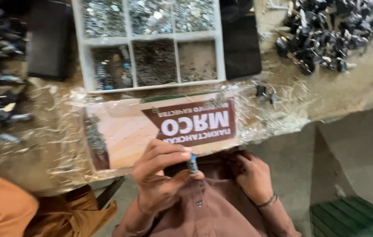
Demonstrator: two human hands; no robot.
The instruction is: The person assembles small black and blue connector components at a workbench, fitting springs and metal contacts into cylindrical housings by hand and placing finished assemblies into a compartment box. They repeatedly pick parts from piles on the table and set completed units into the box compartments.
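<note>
Bolt [192, 163] between left hand [160, 175] fingertips

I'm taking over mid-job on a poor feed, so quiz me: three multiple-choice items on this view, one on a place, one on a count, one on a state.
1. Where does the white compartment tray lie?
A. On the bench beyond the cardboard sheet
B. On the floor
C. On the person's lap

2. How many compartments show in the tray's nearer row?
A. One
B. Three
C. Six

3. What is the left hand doing?
A. Resting flat and empty
B. Pinching a small blue-grey part in its fingertips
C. Lifting the tray

Answers:
1 A, the tray sits farther up the bench, past the cardboard.
2 B, two dividers split that row into three.
3 B, the part sits between thumb and fingers; the right hand looks empty.
</note>
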